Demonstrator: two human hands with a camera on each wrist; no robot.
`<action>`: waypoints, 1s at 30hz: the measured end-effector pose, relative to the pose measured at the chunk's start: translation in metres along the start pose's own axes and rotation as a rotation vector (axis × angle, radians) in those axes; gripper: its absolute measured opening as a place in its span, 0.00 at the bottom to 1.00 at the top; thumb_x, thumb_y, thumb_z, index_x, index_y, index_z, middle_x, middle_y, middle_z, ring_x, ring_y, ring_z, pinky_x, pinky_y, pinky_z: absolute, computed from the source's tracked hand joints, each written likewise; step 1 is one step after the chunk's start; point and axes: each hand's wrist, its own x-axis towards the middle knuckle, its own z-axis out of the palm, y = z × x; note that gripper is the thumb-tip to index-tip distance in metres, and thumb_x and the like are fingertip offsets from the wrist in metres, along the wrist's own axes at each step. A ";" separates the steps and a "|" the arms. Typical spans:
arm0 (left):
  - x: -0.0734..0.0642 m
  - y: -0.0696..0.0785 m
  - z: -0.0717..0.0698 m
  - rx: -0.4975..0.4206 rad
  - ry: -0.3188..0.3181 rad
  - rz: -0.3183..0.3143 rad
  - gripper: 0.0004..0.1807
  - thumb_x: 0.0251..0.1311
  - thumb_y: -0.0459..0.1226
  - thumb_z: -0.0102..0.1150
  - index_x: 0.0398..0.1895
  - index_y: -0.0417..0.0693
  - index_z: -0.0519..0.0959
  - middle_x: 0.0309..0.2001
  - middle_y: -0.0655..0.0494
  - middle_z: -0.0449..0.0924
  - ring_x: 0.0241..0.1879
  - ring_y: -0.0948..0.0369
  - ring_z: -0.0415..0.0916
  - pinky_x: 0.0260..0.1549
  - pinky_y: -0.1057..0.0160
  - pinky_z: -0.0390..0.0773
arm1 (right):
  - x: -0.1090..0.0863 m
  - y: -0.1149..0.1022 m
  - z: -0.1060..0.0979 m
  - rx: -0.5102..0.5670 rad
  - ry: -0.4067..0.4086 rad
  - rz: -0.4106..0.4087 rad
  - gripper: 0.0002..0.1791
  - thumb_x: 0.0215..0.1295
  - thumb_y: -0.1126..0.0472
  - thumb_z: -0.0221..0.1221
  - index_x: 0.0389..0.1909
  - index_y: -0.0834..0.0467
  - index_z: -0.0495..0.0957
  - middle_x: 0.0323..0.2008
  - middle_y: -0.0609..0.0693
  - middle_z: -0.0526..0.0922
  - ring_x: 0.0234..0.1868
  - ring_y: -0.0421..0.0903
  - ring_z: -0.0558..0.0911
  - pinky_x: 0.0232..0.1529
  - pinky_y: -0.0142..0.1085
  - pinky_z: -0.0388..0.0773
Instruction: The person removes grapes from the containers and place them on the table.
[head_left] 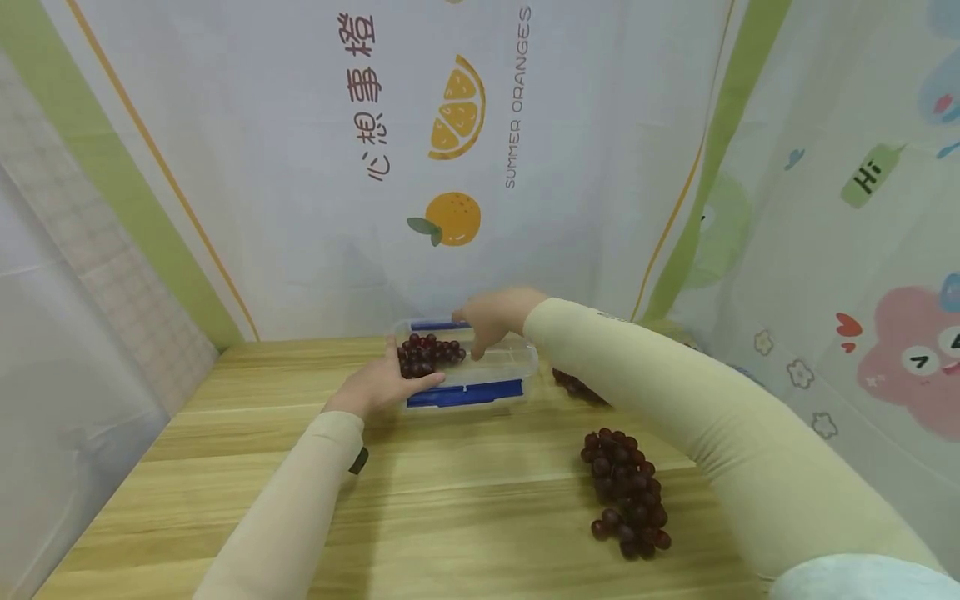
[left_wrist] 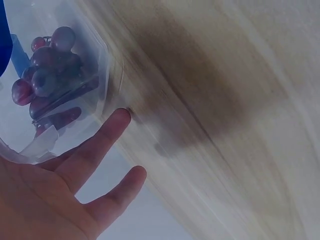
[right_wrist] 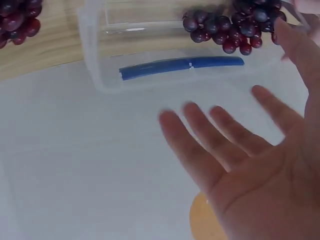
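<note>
A clear plastic food container (head_left: 529, 360) with blue locking flaps sits near the table's back edge. Inside its left half lies a bunch of dark red grapes (head_left: 427, 355). My left hand (head_left: 369, 388) rests against the container's left end, thumb along the front rim; in the left wrist view, two straight, spread fingers extend beyond the container wall (left_wrist: 103, 65). Over the container's back rim hovers my right hand (head_left: 497, 317). Its fingers look spread and hold nothing in the right wrist view, beside the blue flap (right_wrist: 182, 66).
A second bunch of grapes (head_left: 628, 492) lies on the wooden table (head_left: 465, 508) at the front right. Another bunch (head_left: 576, 386), partly hidden by the right sleeve (head_left: 645, 358), lies right of the container. Printed cloth (head_left: 300, 208) hangs behind the table and along its sides.
</note>
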 end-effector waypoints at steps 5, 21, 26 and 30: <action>-0.002 -0.003 -0.001 -0.007 -0.006 0.015 0.82 0.53 0.87 0.44 0.84 0.36 0.20 0.79 0.27 0.62 0.72 0.33 0.73 0.68 0.34 0.75 | 0.026 -0.017 0.008 -0.093 0.070 -0.098 0.47 0.72 0.43 0.68 0.86 0.43 0.56 0.86 0.56 0.54 0.83 0.56 0.64 0.81 0.56 0.66; 0.002 0.003 0.000 -0.048 -0.032 -0.009 0.83 0.50 0.88 0.46 0.84 0.44 0.16 0.82 0.31 0.57 0.75 0.34 0.70 0.70 0.33 0.73 | 0.079 -0.025 0.009 0.004 -0.005 -0.203 0.42 0.75 0.36 0.61 0.84 0.43 0.60 0.78 0.48 0.68 0.78 0.50 0.70 0.78 0.53 0.69; 0.000 0.004 -0.006 -0.050 -0.020 -0.002 0.80 0.53 0.86 0.46 0.84 0.46 0.15 0.82 0.34 0.59 0.73 0.36 0.73 0.68 0.35 0.75 | 0.087 -0.029 0.013 0.082 -0.031 -0.189 0.41 0.75 0.32 0.58 0.84 0.34 0.58 0.67 0.45 0.76 0.58 0.47 0.80 0.56 0.43 0.79; 0.000 0.002 -0.004 -0.052 -0.008 0.023 0.78 0.56 0.83 0.49 0.85 0.44 0.19 0.81 0.33 0.62 0.73 0.36 0.73 0.68 0.36 0.75 | 0.094 -0.034 0.023 0.104 -0.051 -0.192 0.42 0.73 0.29 0.57 0.83 0.34 0.55 0.58 0.44 0.76 0.47 0.47 0.80 0.44 0.40 0.75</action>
